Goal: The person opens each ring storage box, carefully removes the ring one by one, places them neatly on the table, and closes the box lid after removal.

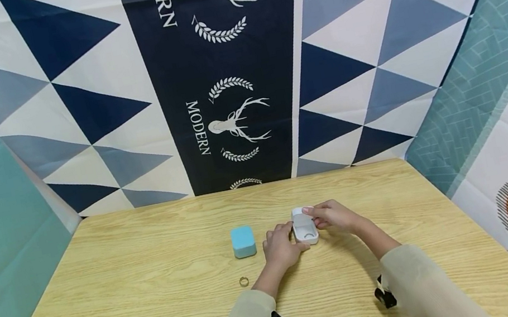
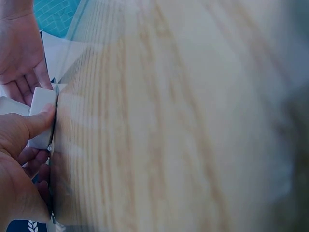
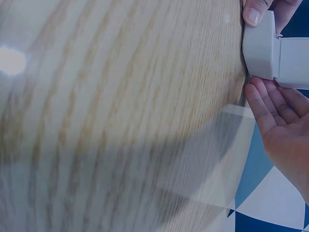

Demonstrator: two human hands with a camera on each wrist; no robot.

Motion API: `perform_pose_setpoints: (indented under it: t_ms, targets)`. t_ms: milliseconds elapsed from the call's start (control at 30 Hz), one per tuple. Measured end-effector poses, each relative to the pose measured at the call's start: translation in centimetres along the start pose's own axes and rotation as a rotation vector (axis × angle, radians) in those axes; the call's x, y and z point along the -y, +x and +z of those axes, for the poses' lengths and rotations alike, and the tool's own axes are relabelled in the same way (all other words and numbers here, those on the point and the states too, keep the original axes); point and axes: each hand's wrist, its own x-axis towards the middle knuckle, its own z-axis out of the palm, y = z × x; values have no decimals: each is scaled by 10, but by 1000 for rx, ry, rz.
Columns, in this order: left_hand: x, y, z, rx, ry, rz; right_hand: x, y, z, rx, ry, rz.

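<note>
A small white ring box [image 1: 305, 231] stands on the table with its hinged lid raised at the back. Inside its base shows a small curved grey mark. My left hand [image 1: 280, 246] grips the box from the left, thumb across the near side; in the left wrist view the thumb presses its white wall [image 2: 42, 111]. On the right, my right hand [image 1: 335, 215] holds the lid by its edge between thumb and fingers. Those fingers [image 3: 270, 104] touch the box's side in the right wrist view.
A closed light-blue box [image 1: 243, 241] sits left of my left hand. Nearer to me, a gold-coloured ring [image 1: 244, 281] lies beside the left forearm. The wooden table [image 1: 130, 293] ends at a patterned cloth backdrop [image 1: 228, 72].
</note>
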Motion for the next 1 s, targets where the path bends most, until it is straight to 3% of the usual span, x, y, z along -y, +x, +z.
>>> perform_pose_setpoints:
  t_ms: [1000]
  targets:
    - [2, 2, 1, 6, -14, 0, 0, -1, 3, -25, -5, -6]
